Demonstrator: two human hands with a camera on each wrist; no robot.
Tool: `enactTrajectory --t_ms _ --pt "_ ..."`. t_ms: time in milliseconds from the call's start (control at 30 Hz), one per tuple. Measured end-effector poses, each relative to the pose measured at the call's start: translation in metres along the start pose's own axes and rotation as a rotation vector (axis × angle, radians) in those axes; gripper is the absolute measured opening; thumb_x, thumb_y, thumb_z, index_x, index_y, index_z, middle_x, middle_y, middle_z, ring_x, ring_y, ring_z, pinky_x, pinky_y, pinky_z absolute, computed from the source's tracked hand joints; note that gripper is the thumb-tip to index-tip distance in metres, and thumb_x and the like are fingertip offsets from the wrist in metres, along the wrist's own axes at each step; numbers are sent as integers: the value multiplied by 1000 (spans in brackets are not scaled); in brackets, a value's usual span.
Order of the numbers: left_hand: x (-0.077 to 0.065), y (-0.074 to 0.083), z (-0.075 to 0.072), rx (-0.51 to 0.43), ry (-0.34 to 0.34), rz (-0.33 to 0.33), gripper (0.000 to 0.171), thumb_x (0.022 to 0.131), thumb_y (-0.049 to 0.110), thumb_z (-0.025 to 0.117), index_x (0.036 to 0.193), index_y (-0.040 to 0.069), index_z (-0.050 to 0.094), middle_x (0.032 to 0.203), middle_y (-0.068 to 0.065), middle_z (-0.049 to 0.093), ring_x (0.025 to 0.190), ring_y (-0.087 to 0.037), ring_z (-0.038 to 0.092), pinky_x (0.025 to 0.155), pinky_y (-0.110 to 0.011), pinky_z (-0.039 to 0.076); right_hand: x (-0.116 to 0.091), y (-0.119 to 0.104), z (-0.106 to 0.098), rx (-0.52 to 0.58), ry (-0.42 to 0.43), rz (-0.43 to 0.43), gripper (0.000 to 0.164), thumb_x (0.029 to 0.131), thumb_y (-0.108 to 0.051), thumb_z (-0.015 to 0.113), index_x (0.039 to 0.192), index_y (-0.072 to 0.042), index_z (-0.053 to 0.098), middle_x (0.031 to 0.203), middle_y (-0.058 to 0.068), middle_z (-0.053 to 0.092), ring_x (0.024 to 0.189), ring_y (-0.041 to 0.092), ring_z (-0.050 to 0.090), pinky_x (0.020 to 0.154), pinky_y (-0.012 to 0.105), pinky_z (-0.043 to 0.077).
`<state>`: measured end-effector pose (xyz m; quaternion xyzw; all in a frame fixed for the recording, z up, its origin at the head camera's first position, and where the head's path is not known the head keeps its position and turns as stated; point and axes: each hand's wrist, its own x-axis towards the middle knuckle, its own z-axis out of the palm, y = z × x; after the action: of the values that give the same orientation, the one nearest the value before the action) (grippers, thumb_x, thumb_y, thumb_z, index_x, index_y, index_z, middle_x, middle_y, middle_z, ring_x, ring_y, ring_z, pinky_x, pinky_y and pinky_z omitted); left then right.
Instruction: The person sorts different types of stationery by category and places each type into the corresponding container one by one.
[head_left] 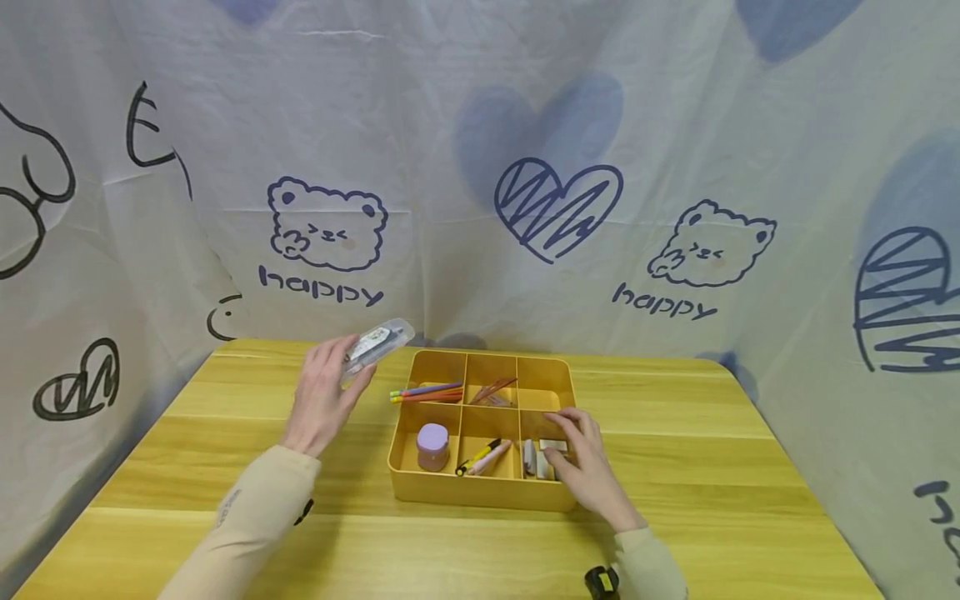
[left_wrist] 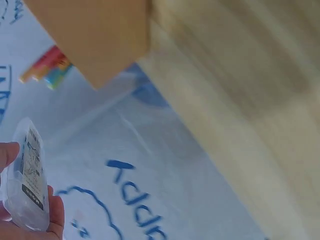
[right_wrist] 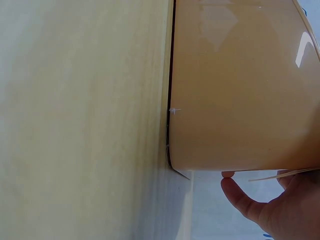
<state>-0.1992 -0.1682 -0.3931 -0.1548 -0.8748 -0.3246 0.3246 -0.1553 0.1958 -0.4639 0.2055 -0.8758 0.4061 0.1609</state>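
My left hand [head_left: 324, 393] holds a clear plastic case [head_left: 381, 343] above the table, left of the yellow divided box [head_left: 483, 492]. In the left wrist view a printed label shows on the case [left_wrist: 32, 180], between thumb and fingers. The right hand [head_left: 590, 468] reaches over the box's front right compartment, thumb and fingers apart. Small white blocks [head_left: 553, 446], perhaps erasers, lie in that compartment beside the thumb. In the right wrist view the box wall [right_wrist: 240, 100] hides part of the right hand's fingers.
A purple-lidded jar [head_left: 432, 446] stands in the front left compartment. Pens [head_left: 480, 458] lie in the front middle one. Colored sticks [head_left: 427, 392] jut over the box's left rim. Thin reddish items [head_left: 495, 387] lie in the back middle compartment. A printed cloth [head_left: 450, 250] hangs behind the wooden table [head_left: 675, 433].
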Motion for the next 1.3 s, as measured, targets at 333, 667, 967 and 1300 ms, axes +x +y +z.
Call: enactTrajectory --t_ms 333,667,967,1300 --pt "15 41 18 32 14 135 49 83 13 73 126 -5 57 122 -22 58 107 -31 47 84 -50 53 0 -1 0 -15 20 -29 44 88 1 62 131 3 54 130 21 41 123 35 32 93 64 39" --pt "22 69 42 38 -34 202 51 83 13 74 128 -4 56 123 -19 59 107 -29 49 87 -45 53 0 -3 -1 -11 12 -20 44 89 2 62 132 1 54 131 18 41 123 34 32 93 64 39" --pt "24 82 59 101 -102 221 47 86 20 71 126 -2 58 121 -17 59 103 -28 50 84 -43 53 0 -6 -3 8 4 -6 44 91 -1 61 134 -2 53 133 17 41 126 34 31 95 65 37" --pt "30 100 79 121 -199 222 41 89 24 68 122 0 62 117 -16 62 103 -28 52 86 -43 53 0 -5 -3 -6 16 -24 44 89 0 62 132 1 54 131 19 42 124 34 32 94 65 39"
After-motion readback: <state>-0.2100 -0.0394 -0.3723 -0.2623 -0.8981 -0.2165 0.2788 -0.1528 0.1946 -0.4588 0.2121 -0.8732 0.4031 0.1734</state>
